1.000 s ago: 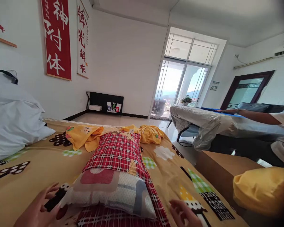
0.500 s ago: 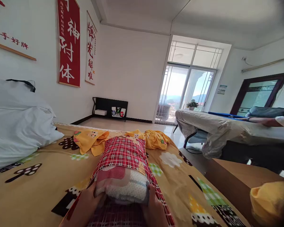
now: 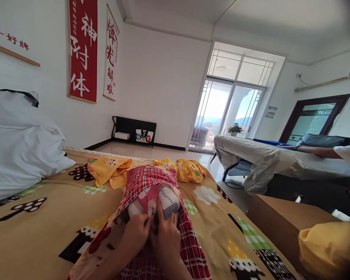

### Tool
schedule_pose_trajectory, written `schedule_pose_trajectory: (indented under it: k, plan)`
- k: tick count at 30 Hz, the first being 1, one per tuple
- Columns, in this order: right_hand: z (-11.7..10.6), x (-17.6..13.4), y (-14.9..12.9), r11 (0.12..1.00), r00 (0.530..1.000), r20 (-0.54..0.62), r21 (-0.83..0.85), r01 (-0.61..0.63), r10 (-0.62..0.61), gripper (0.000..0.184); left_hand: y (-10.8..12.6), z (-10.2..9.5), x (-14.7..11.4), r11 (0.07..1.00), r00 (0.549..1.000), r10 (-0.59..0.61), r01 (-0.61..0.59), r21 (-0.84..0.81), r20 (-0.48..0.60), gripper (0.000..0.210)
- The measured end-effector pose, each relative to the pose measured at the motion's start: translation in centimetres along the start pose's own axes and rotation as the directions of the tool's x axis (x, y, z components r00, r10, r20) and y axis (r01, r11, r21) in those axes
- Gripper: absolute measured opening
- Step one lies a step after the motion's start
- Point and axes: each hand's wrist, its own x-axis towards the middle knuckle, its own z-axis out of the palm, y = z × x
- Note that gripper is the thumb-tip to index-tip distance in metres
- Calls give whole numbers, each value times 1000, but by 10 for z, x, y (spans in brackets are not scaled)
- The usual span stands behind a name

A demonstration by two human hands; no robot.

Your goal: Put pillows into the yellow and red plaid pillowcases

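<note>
A red plaid pillowcase (image 3: 151, 173) lies lengthwise in front of me, its mouth toward me and one flap folded back to a pale printed lining. Inside the mouth sits a plump pillow (image 3: 137, 208) with a white, pink and grey pattern. My left hand (image 3: 137, 233) pinches the pillow's near end with thumb and fingers. Beside it, almost touching, my right hand (image 3: 167, 233) is closed on the same end, its index finger pointing up along the pillow. The fingertips' exact hold is partly hidden.
The bed's printed sheet (image 3: 210, 233) spreads all around. Yellow garments (image 3: 189, 171) lie beyond the pillowcase. A big white bag (image 3: 20, 144) stands at left. At right are a cardboard box (image 3: 291, 210), a yellow cloth (image 3: 326, 249), a plastic-covered table (image 3: 251, 151) and another person's arm (image 3: 317, 151).
My hands have come together from the pillow's two sides to the middle of its near end. The pillow sits deeper under the plaid, and the view has shifted slightly.
</note>
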Motion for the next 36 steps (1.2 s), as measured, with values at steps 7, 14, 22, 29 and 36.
schedule_pose_trajectory:
  k: [7, 14, 22, 29, 36]
  plan:
    - [-1, 5, 6, 987, 992, 13, -104, 125, -124, 51, -5, -18, 4, 999, 999, -47, 48, -12, 26, 39]
    - [-1, 6, 3, 989, 992, 52, -84, 119, -115, 31, 3, -27, -5, 940, 998, -26, 4, 341, 61, 39]
    - [7, 11, 3, 986, 986, 17, -13, 166, -166, 29, 4, -23, -3, 943, 999, -16, 2, 332, 40, 44]
    - [-6, 26, 12, 992, 990, 52, 1, 129, -129, 27, 5, -29, -6, 961, 993, 94, -109, 254, 69, 43]
    - [-45, 59, 22, 993, 992, 46, -1, 120, -119, 22, -29, -6, -21, 890, 879, 213, -354, 286, 426, 30]
